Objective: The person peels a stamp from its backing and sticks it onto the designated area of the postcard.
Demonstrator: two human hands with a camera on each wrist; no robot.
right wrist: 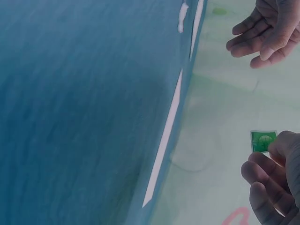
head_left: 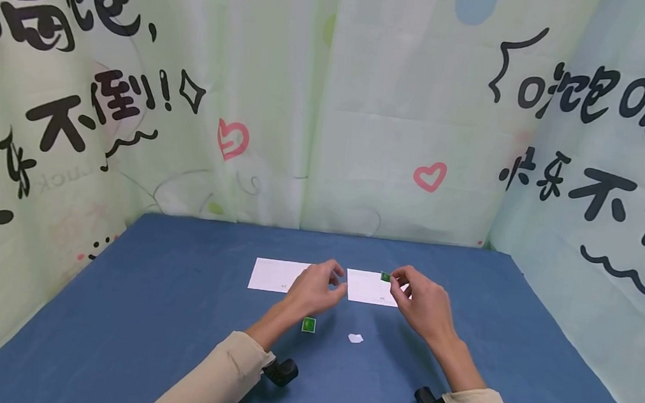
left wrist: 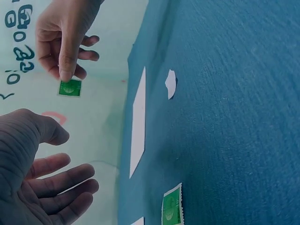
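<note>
My right hand (head_left: 424,303) pinches a green postage stamp (head_left: 385,277) by its edge, thumb against fingertips, above the right white envelope (head_left: 365,286). The stamp (left wrist: 70,87) shows its green printed face in the left wrist view. My left hand (head_left: 317,289) hovers near the inner end of the left white envelope (head_left: 276,275), fingers loosely bent and holding nothing. A second green stamp (head_left: 308,324), with a perforated white border, lies on the table below the left hand. Beside it to the right is a small scrap of white paper (head_left: 355,338).
A blue cloth (head_left: 174,316) covers the table. Pale curtains with black lettering (head_left: 365,103) and hearts hang behind it and along both sides. Black wrist cameras (head_left: 281,372) are strapped at both cuffs.
</note>
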